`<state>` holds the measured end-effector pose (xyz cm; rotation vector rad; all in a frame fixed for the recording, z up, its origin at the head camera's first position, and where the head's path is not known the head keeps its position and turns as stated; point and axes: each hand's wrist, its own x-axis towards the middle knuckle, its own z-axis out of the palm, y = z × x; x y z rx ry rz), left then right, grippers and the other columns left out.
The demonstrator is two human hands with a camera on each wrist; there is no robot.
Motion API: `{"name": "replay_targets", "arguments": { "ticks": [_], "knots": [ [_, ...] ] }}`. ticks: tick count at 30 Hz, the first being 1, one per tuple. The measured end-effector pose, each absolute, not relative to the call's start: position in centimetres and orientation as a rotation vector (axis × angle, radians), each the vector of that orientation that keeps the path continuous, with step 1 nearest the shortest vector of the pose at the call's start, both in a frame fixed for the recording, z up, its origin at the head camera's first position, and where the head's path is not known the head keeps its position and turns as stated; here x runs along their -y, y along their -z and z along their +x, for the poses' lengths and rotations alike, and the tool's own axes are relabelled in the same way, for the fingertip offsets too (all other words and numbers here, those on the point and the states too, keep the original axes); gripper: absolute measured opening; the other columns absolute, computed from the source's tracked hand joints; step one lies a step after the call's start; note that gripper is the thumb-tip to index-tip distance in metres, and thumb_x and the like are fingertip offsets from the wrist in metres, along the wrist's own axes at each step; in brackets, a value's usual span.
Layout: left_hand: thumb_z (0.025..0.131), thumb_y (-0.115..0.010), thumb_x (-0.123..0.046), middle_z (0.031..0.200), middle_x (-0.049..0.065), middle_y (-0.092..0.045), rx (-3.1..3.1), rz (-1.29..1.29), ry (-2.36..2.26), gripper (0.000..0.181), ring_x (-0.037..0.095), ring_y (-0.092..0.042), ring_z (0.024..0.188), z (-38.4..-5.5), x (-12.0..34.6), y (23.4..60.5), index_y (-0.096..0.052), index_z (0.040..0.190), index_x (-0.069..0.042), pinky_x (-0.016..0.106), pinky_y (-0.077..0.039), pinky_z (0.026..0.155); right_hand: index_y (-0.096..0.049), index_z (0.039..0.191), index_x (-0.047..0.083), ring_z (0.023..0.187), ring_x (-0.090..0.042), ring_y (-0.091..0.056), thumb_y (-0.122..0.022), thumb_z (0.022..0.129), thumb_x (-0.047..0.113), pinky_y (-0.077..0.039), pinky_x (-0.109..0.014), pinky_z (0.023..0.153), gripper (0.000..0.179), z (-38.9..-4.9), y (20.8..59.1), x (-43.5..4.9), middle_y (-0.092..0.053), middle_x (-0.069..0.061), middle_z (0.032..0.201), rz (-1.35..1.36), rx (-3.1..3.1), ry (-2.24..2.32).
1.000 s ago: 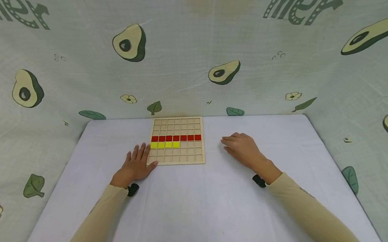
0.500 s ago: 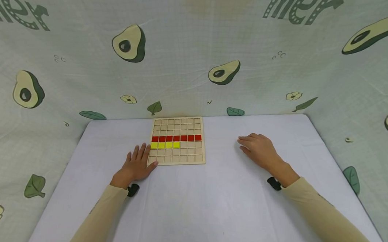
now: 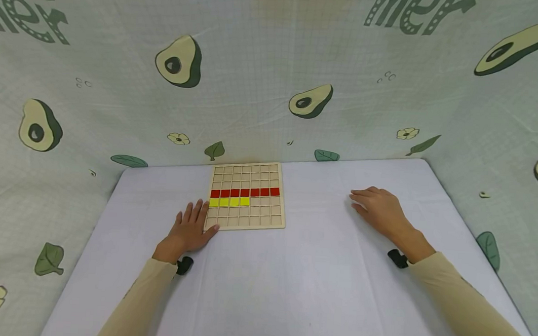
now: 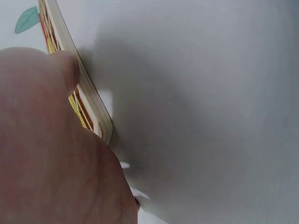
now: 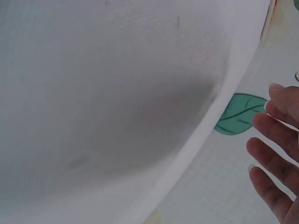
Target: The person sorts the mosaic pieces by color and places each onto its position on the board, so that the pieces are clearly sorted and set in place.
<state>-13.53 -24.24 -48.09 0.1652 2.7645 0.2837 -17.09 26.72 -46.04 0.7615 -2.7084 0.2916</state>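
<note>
A square wooden grid board (image 3: pixel 268 221) lies flat near the back of the table. One row of it is filled with red square tiles (image 3: pixel 255 192); just in front, several yellow tiles (image 3: pixel 234 201) fill the left part of another row. My left hand (image 3: pixel 188 235) rests spread at the board's left side, its thumb on the front left corner. In the left wrist view that thumb touches the board's edge (image 4: pixel 96 102). Well to the right, my right hand (image 3: pixel 381 209) hovers over the table with loosely bent fingers (image 5: pixel 273 165) and holds nothing.
A white cloth covers the table (image 3: pixel 281 290). Behind and at both sides hangs a pale curtain (image 3: pixel 256 61) printed with avocados, leaves and flowers. Each wrist wears a small black camera, such as the right one (image 3: pixel 397 258).
My right hand has moved steadily right, away from the board, with its fingers loosely bent throughout. My left hand and the board with its tiles have stayed in place.
</note>
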Motion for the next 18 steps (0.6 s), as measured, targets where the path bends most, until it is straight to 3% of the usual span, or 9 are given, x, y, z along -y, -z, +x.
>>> {"name": "replay_targets", "arguments": {
  "ticks": [18],
  "knots": [
    [0.109, -0.052, -0.046, 0.174, 0.030, -0.010, -2.773, 0.171, -0.305, 0.086, 0.054, -0.007, 0.159, -13.0, 23.7, 47.0, -0.014, 0.167, 0.005, 0.070, -0.009, 0.126, -0.079, 0.118, -0.002, 0.105, -0.040, -0.073, -0.086, 0.085, 0.007, -0.059, -0.057, 0.084, 0.035, -17.6, 46.5, -29.7, -0.077, -0.019, 0.120, 0.687, 2.700, -0.265]
  ]
}}
